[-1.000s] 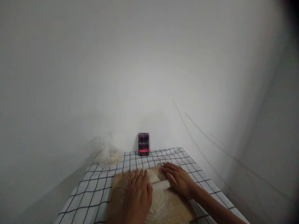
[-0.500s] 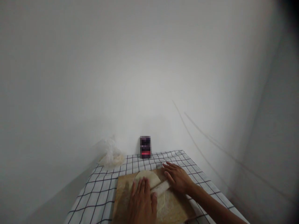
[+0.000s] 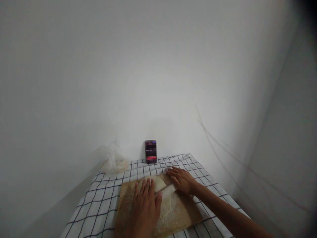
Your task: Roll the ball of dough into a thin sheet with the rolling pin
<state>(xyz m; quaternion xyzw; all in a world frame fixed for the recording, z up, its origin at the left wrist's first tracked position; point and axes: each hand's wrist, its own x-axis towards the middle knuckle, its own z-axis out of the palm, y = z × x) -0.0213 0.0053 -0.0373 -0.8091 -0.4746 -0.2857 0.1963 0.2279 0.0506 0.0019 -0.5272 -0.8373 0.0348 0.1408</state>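
A light rolling pin lies slantwise across a flat sheet of pale dough, which shows on both sides of it. Over the pin's left end, my left hand lies flat with its fingers stretched forward above the dough. My right hand rests on the other end, fingers extended and not wrapped around it. Both palms hide the ends of the pin. Under the dough is a floury wooden board.
A checked cloth covers the table. At the back left sits a clear plastic bag with something pale in it. A dark, blurred-out package stands against the white wall.
Both hands and the rolling pin have moved slightly forward over the dough, and more dough shows on the near side. The whole view has also shifted a little.
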